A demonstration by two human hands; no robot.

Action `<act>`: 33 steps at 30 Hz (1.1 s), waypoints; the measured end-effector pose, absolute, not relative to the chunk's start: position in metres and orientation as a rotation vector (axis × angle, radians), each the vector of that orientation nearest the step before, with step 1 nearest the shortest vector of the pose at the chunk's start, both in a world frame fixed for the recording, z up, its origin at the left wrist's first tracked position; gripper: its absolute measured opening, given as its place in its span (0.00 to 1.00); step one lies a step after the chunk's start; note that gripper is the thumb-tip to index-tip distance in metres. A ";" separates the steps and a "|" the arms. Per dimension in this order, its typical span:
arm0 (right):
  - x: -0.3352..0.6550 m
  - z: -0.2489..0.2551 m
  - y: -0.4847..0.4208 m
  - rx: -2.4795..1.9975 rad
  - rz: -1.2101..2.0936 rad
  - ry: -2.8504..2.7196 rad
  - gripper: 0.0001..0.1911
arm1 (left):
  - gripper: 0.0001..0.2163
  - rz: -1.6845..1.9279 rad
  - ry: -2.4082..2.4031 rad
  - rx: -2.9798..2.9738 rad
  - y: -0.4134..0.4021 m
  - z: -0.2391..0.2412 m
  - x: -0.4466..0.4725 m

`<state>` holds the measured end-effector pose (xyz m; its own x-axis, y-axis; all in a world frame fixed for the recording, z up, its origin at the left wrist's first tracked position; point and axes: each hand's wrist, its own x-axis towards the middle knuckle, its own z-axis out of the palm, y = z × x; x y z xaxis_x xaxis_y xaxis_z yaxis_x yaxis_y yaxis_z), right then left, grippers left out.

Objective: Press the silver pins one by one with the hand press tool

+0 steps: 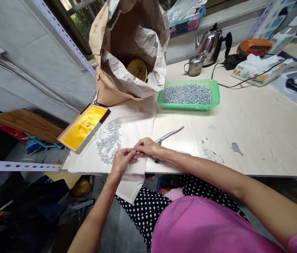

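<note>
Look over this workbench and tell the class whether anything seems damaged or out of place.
Yes. The pale tabletop has dark blotches and a jagged grey patch, nearer the person than the green basket; whether that patch is scrap or surface damage is unclear. The paper sack has a ragged, torn-looking left edge.

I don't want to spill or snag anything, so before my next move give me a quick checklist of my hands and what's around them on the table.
1. Fingertips together: ok; left hand and right hand meet above the white cloth.
2. Item between the fingers: cannot tell; too small and hidden.
3. Loose metal pieces on the cloth: ok; spread near the left hand.
4. Metal tool fully visible: not ok; partly hidden by the right hand and forearm.
5. Green basket upright: ok; it holds many more small metal pieces.
</note>
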<state>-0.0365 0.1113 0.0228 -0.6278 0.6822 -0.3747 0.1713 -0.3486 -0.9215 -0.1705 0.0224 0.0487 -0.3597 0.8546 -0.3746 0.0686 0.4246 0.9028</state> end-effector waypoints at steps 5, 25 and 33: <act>-0.032 0.028 0.105 -1.081 1.693 -1.717 0.09 | 0.04 0.915 2.077 1.312 0.021 0.046 -0.162; -0.011 0.033 0.117 -0.862 1.471 -2.026 0.05 | 0.26 0.936 1.593 0.752 0.022 0.053 -0.164; -0.015 0.054 0.139 -0.698 1.200 -2.082 0.09 | 0.27 1.107 1.825 0.847 0.017 0.052 -0.171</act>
<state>-0.0149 0.1393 0.0538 -0.6623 0.7045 0.2550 0.1323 0.4449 -0.8857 -0.1713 0.0170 0.0523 -0.4377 0.8480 -0.2988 0.1269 0.3872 0.9132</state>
